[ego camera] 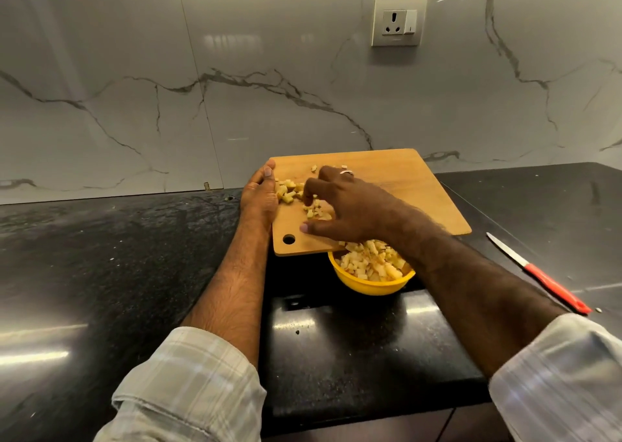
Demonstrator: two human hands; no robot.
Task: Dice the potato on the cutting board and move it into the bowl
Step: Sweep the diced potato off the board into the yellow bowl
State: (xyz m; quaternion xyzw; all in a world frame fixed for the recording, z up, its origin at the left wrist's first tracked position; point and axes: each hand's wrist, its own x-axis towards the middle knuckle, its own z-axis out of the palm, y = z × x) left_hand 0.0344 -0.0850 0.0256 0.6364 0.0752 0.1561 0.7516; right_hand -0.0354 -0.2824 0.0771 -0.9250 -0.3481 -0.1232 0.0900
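A wooden cutting board (397, 189) is lifted off the black counter, its near edge over a yellow bowl (370, 285). My left hand (259, 195) grips the board's left edge, thumb on top. My right hand (340, 206) lies on the board with curved fingers over several potato dice (289, 189), thumb pointing left near the board's hole. More potato dice (370, 263) fill the bowl, partly hidden by my right wrist.
A knife with a red handle (542, 275) lies on the counter (117, 256) to the right of the bowl. A marble wall with a power socket (399, 22) stands right behind the board. The counter's front edge runs just below the bowl.
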